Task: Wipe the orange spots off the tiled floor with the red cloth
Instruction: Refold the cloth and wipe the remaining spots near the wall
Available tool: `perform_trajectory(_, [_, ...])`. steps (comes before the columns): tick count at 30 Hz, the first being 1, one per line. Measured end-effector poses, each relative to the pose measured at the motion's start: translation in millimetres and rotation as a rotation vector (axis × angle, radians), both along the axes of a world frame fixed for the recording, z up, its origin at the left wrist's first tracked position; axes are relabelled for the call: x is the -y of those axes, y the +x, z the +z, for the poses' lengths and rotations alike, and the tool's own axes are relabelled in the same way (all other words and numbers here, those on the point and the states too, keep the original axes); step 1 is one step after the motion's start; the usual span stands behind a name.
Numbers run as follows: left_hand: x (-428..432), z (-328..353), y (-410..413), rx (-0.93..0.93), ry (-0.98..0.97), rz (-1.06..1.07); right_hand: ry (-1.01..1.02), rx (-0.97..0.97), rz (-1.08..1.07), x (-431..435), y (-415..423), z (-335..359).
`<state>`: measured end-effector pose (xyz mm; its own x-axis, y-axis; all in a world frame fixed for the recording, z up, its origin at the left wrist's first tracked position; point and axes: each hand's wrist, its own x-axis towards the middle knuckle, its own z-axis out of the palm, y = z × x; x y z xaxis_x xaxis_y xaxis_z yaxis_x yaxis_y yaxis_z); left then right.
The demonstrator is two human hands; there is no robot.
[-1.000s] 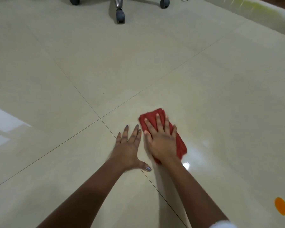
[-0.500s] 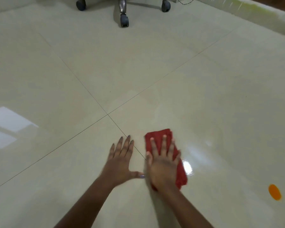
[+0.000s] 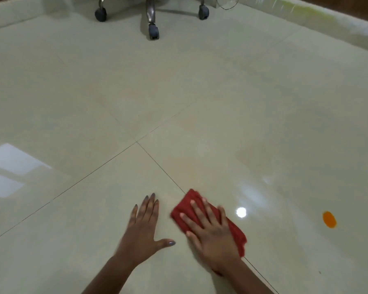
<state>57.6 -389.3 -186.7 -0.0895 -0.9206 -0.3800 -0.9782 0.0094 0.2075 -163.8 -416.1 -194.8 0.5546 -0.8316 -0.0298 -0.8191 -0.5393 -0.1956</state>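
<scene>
Glossy tiled floor (image 3: 200, 92) | right hand (image 3: 212, 234) flat on red cloth (image 3: 235, 232), fingers spread, over grout line | left hand (image 3: 143, 234) flat, fingers together | orange spot (image 3: 329, 219) off right

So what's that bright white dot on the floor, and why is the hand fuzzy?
Head view: the dot is lamp glare on the glossy tiled floor; a window reflection shines at left; the right hand on the red cloth shows motion blur.

Right hand (image 3: 212, 234) lies flat, fingers spread, on the red cloth (image 3: 235, 231). Left hand (image 3: 143, 230) is flat on the tiled floor (image 3: 200, 92) beside it. One orange spot (image 3: 329, 219) lies well right; a faint orange smear possibly sits ahead.
</scene>
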Motion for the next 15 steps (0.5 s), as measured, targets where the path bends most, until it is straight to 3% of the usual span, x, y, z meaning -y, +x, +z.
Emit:
perform_trajectory(3, [-0.2, -2.0, -24.4, -0.023, -0.031, -0.075, -0.029, -0.050, -0.345, 17.7, -49.2, -2.2])
perform_trajectory(6, [14.5, -3.1, -59.7, -0.025, -0.050, -0.186, 0.069, -0.080, -0.607, 40.4, -55.0, -1.8])
perform_trajectory(11, [28.4, 0.8, -100.3, -0.033, -0.029, -0.327, -0.014, -0.038, -0.352, -57.3, -77.2, 0.9])
perform_trajectory(15, [23.4, -3.2, -117.1, -0.055, -0.039, -0.370, -0.066, -0.062, -0.544, -68.9, -120.3, -3.7])
